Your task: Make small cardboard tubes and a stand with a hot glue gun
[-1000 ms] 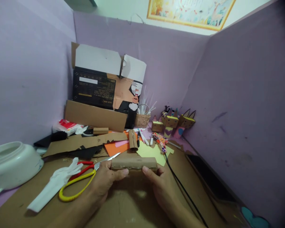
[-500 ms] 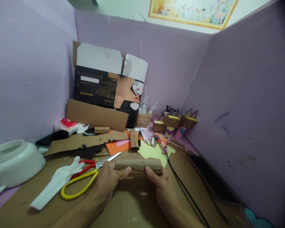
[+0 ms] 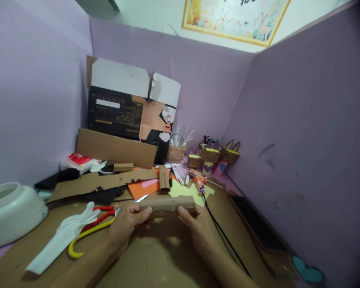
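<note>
A brown cardboard roll (image 3: 167, 203) lies crosswise in front of me, just above the cardboard sheet (image 3: 156, 256) on the desk. My left hand (image 3: 126, 225) grips its left end, thumb on the near side, fingers wrapped behind. My right hand (image 3: 198, 230) grips the right end the same way. Both hands are closed on the roll. Red and yellow scissors (image 3: 91, 230) lie just left of my left hand, with the blades partly hidden behind it.
A white glove (image 3: 63, 236) and a white bowl (image 3: 10, 212) sit at the left. Behind are an open box (image 3: 129, 116), cardboard scraps, orange and yellow paper, a patterned glue gun (image 3: 198, 180) with a black cord (image 3: 225, 236), small cardboard figures (image 3: 213, 156) and purple partition walls.
The roll and both hands have stayed together, shifting slightly; the view has moved a little to the right and down. The grip looks the same.
</note>
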`<move>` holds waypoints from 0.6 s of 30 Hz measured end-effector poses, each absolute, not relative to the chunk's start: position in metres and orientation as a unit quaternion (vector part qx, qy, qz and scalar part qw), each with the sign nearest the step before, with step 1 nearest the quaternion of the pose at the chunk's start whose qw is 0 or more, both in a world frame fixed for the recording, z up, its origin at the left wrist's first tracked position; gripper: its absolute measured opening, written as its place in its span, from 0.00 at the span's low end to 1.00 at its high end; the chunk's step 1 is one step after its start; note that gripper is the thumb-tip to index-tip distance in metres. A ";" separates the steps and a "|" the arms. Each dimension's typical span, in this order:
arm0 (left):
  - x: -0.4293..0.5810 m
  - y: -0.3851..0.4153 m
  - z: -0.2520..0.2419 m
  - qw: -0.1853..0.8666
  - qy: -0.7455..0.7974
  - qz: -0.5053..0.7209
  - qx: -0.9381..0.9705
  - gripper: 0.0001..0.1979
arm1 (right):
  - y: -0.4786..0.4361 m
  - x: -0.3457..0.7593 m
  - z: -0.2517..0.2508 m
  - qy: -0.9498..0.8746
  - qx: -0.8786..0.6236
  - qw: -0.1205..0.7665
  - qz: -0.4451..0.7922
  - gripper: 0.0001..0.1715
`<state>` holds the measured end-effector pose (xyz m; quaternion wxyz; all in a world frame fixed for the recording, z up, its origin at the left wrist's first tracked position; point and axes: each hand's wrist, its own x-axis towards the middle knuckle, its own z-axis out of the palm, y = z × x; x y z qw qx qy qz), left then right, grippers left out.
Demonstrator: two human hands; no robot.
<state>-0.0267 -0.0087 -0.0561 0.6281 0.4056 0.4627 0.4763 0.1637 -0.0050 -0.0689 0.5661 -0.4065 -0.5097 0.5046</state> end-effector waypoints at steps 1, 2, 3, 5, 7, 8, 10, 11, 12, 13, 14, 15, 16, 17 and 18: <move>-0.026 -0.009 -0.058 0.613 0.471 0.481 0.413 0.15 | -0.004 0.165 -0.069 -0.522 -0.411 0.566 0.488 0.15; -0.025 -0.009 -0.060 0.599 0.477 0.487 0.420 0.15 | -0.004 0.165 -0.068 -0.531 -0.414 0.572 0.467 0.14; -0.024 -0.009 -0.062 0.585 0.482 0.491 0.429 0.15 | -0.004 0.166 -0.068 -0.539 -0.417 0.582 0.443 0.13; -0.023 -0.008 -0.065 0.550 0.493 0.496 0.457 0.16 | -0.003 0.167 -0.069 -0.547 -0.426 0.599 0.401 0.13; -0.022 -0.006 -0.068 0.509 0.508 0.498 0.484 0.19 | -0.003 0.168 -0.070 -0.543 -0.438 0.604 0.384 0.12; -0.021 -0.005 -0.069 0.491 0.515 0.503 0.491 0.19 | -0.003 0.168 -0.071 -0.537 -0.442 0.605 0.387 0.12; -0.021 -0.006 -0.069 0.468 0.524 0.517 0.488 0.20 | -0.002 0.168 -0.072 -0.513 -0.451 0.605 0.410 0.13; -0.021 -0.006 -0.068 0.464 0.526 0.526 0.481 0.19 | -0.002 0.167 -0.073 -0.494 -0.455 0.607 0.425 0.14; -0.021 -0.007 -0.067 0.463 0.527 0.535 0.472 0.19 | -0.002 0.166 -0.075 -0.474 -0.458 0.610 0.440 0.15; -0.021 -0.008 -0.066 0.464 0.526 0.542 0.463 0.19 | -0.002 0.165 -0.076 -0.453 -0.461 0.615 0.452 0.17; -0.021 -0.009 -0.065 0.471 0.524 0.544 0.456 0.19 | -0.002 0.164 -0.077 -0.438 -0.463 0.618 0.460 0.19; -0.021 -0.010 -0.064 0.481 0.522 0.541 0.451 0.19 | -0.002 0.163 -0.078 -0.430 -0.464 0.621 0.464 0.20; -0.021 -0.010 -0.063 0.493 0.519 0.537 0.446 0.19 | -0.001 0.163 -0.079 -0.426 -0.461 0.621 0.468 0.21; -0.021 -0.010 -0.063 0.507 0.515 0.531 0.442 0.19 | 0.000 0.163 -0.079 -0.422 -0.456 0.620 0.479 0.22; -0.021 -0.010 -0.062 0.526 0.510 0.523 0.436 0.19 | 0.002 0.164 -0.079 -0.408 -0.449 0.620 0.497 0.22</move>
